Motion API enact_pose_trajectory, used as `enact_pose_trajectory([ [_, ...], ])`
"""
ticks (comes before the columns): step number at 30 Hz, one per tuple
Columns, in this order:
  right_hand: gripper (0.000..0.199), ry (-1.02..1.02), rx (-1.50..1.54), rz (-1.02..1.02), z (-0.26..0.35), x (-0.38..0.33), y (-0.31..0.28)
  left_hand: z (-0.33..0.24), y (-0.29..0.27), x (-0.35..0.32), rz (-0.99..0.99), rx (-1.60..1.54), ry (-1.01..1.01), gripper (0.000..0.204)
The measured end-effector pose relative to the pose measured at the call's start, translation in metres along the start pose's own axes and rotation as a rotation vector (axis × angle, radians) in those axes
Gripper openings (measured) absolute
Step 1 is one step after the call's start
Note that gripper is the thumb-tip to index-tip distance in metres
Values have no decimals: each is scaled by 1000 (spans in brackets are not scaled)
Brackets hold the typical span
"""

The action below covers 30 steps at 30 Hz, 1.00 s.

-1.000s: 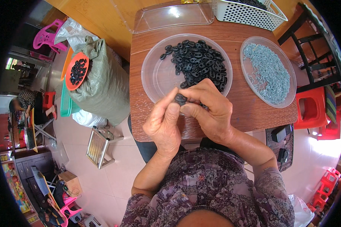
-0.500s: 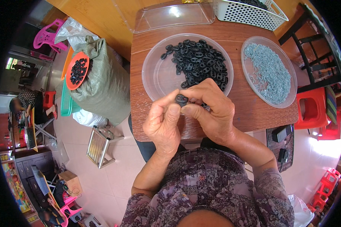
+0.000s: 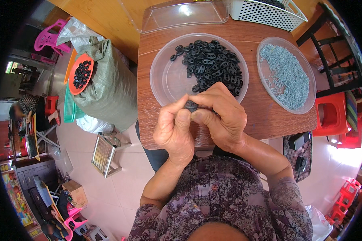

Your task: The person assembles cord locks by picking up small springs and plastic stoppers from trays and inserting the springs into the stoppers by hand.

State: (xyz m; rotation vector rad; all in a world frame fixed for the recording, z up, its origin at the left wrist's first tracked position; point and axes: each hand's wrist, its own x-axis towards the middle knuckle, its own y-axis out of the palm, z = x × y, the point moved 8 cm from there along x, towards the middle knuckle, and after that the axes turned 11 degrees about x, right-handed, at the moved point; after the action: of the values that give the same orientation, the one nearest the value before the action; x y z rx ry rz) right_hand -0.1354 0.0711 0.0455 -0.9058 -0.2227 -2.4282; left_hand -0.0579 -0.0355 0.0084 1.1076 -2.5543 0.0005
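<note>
Head view. The left hand [image 3: 173, 130] and right hand [image 3: 228, 116] meet over the near edge of the counter [image 3: 265, 125]. Between them, in front of the near rim of the round bowl [image 3: 167, 84], is a small black piece [image 3: 191, 105]. The fingers [image 3: 183, 117] of both hands are drawn together in a thumb-and-forefinger pinch, leaving only the width of the piece between them. Whether they also trap anything smaller cannot be told; the fingertips cover much of the piece.

Handling, by judgement: grip the piece at its ends with the thumbs below and the forefingers above. Leave its upper face exposed for inspection. Balance the pressure from both sides; a smooth, rounded body is liable to twist or slip under an uneven squeeze. Work close to the bowl so that a dropped piece is easy to recover.

Materials: the bowl is translucent, shallow-walled plastic. The pile of black pieces [image 3: 219, 66] lies mostly toward its far and right side; these are dark, rounded oblongs, many showing paired openings, with a dull sheen. To the right, a round clear tray [image 3: 313, 86] carries slender, bluish-silver metallic parts [image 3: 287, 78], loosely heaped. The counter has a reddish-brown wood-grain surface, speckled with wear along its near edge. At its far side stand a glossy, transparent rectangular tray [image 3: 157, 20] and a white perforated basket [image 3: 265, 18]. On the left, an orange-red plate [image 3: 72, 82] of small black parts rests against a creased, grey-green woven sack [image 3: 114, 90].
</note>
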Motion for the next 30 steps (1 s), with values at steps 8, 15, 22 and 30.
enact_pose_trajectory([
  [8,28,-2,-25,29,5,1,4,3,0,-1,-5,-25,-44,26],
  [15,27,-12,36,-18,8,-1,3,-1,-2,-5,4,-66,-59,27],
  [22,28,-94,-26,-12,9,-3,6,0,-3,-9,-25,-64,-17,27],
  [30,22,-136,-58,-19,9,-6,11,1,-6,-12,-90,-1,48,22],
])
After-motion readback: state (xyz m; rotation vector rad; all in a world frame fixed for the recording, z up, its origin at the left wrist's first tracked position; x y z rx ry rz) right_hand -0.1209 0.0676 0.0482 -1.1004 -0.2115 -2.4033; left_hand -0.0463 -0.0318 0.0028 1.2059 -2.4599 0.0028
